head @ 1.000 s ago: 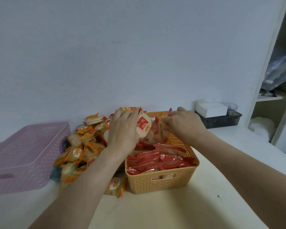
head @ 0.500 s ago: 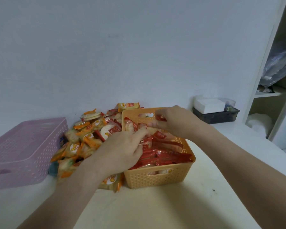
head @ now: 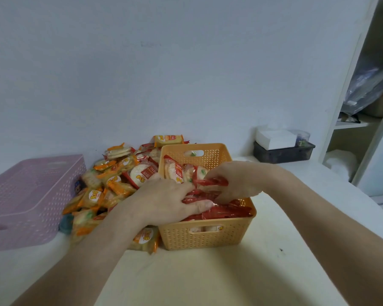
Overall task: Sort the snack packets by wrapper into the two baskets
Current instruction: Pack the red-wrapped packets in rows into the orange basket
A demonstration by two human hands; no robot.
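Observation:
The orange basket (head: 208,238) stands in the middle of the table with several red-wrapped packets (head: 226,212) stacked in it. My left hand (head: 164,202) lies over its left rim, thumb and fingers pressed down among the red packets; I cannot tell if it grips one. Over the basket's middle, my right hand (head: 237,182) pinches a red packet (head: 215,181) by its edge. To the left of the basket, against the wall, is a pile of orange and red packets (head: 111,184). The pink basket (head: 27,199) sits at the far left, and no packets show in it.
A dark tray (head: 283,153) with a white box (head: 274,139) stands at the back right by the wall. White shelving (head: 363,120) rises at the right edge. One orange packet (head: 145,238) lies against the orange basket's front left corner.
Both hands have come down from above the orange basket into it, bringing red packets with them. The view has tilted down slightly.

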